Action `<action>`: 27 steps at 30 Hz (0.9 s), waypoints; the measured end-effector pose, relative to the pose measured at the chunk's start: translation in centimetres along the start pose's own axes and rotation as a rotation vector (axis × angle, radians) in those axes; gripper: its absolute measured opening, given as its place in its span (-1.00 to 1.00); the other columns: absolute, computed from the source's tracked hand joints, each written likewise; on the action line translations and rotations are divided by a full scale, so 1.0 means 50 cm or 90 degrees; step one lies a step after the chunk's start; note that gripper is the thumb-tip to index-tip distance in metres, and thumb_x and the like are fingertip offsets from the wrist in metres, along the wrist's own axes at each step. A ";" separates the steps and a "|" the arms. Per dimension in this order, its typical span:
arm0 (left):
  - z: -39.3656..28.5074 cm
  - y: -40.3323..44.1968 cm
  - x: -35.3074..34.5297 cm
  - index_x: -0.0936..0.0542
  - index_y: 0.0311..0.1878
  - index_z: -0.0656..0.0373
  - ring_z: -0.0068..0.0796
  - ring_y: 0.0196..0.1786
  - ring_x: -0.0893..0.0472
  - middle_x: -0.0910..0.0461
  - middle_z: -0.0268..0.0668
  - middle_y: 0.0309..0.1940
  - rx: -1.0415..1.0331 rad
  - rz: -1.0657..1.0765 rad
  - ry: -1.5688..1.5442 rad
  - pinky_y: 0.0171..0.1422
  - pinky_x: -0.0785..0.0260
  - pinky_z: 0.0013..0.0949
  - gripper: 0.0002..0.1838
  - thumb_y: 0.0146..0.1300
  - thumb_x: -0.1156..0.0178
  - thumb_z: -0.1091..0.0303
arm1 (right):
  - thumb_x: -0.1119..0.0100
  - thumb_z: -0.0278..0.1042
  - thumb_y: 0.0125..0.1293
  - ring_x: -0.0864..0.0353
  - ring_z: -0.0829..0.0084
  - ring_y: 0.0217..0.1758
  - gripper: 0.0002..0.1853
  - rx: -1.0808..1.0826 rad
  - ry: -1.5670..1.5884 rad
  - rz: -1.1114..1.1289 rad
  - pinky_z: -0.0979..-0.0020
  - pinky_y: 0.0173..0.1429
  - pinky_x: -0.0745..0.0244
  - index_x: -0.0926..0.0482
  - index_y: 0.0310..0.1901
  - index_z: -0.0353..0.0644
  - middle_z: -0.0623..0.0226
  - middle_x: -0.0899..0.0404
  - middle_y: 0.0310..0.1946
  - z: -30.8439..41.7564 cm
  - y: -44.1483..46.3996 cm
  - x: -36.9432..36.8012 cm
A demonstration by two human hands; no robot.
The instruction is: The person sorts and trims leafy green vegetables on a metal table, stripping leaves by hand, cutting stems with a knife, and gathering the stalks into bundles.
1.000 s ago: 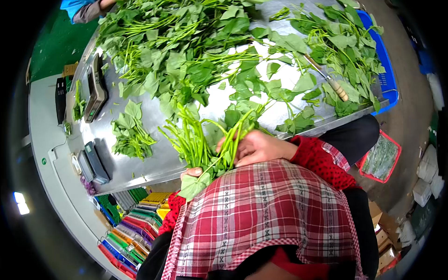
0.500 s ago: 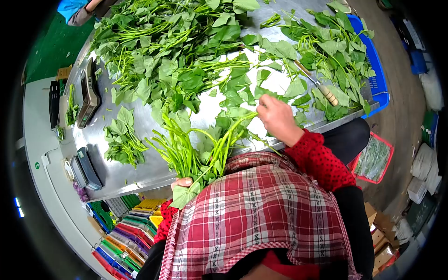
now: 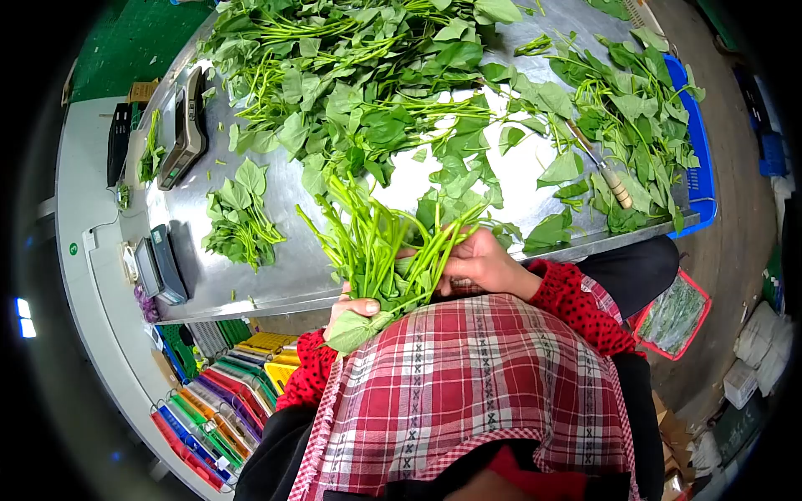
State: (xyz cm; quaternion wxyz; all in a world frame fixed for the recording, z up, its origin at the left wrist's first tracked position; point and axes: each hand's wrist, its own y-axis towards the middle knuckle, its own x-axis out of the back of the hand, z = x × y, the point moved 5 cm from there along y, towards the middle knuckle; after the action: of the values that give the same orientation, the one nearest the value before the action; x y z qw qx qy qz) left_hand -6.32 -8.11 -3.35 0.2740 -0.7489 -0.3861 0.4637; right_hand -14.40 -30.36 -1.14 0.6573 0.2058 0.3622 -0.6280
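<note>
A bunch of leafy green stems (image 3: pixel 372 250) stands with its cut ends up, close in front of the checked apron. My left hand (image 3: pixel 355 311) is wrapped round the lower leafy part, thumb across the front. On the bunch's right side my right hand (image 3: pixel 484 263) closes on several of its stems, its fingers partly hidden behind them. Just beyond lies a big heap of the same greens (image 3: pixel 351 100) on the metal table (image 3: pixel 292 196). A small separate bunch (image 3: pixel 242 217) rests to the left.
Two scales, one farther (image 3: pixel 185 125) and one nearer (image 3: pixel 167 263), stand on the left. A wooden-handled knife (image 3: pixel 616 188) lies by greens at right, near a blue basket (image 3: pixel 700 159). Below are a red basket (image 3: pixel 687 334) and coloured folders (image 3: pixel 219 409).
My right hand has come down and left from the stem tips to the bunch's right side. The view has shifted slightly, so the table appears farther right.
</note>
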 end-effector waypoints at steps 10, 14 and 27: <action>-0.031 -0.031 -0.032 -0.25 0.36 0.14 -0.17 0.08 -0.59 -0.52 -0.12 0.11 0.000 0.048 -0.002 0.20 -0.46 -0.12 -0.18 -0.05 -0.16 0.81 | -0.12 -0.61 0.21 -0.62 0.51 -0.33 -0.76 0.060 -0.001 -0.095 0.55 -0.31 -0.51 -0.53 -0.06 -0.37 0.18 -0.63 -0.22 0.053 -0.004 0.077; -0.012 -0.016 0.013 -0.24 0.37 0.13 -0.16 0.09 -0.59 -0.51 -0.11 0.12 0.016 0.032 -0.010 0.21 -0.46 -0.12 -0.17 -0.05 -0.14 0.81 | -0.13 -0.55 0.27 -0.52 0.64 -0.49 -0.88 0.175 -0.279 -0.369 0.57 -0.39 -0.41 -0.57 -0.18 -0.32 0.40 -0.60 -0.44 0.123 -0.042 0.126; -0.062 -0.021 -0.111 -0.25 0.40 0.21 -0.22 0.22 -0.51 -0.50 -0.12 0.19 0.001 0.136 0.033 0.39 -0.23 -0.22 -0.12 -0.11 -0.19 0.78 | -0.06 -0.45 0.40 -0.61 0.57 -0.27 -0.90 0.111 -0.152 -0.145 0.53 -0.13 -0.51 -0.47 -0.12 -0.27 0.35 -0.61 -0.31 0.066 -0.003 0.030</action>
State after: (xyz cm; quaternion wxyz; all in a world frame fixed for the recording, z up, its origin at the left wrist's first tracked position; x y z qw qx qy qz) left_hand -5.37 -12.33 1.42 0.2338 -0.7972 -0.2965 0.4712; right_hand -13.93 -33.77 -0.06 0.5999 0.1433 0.2470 -0.7474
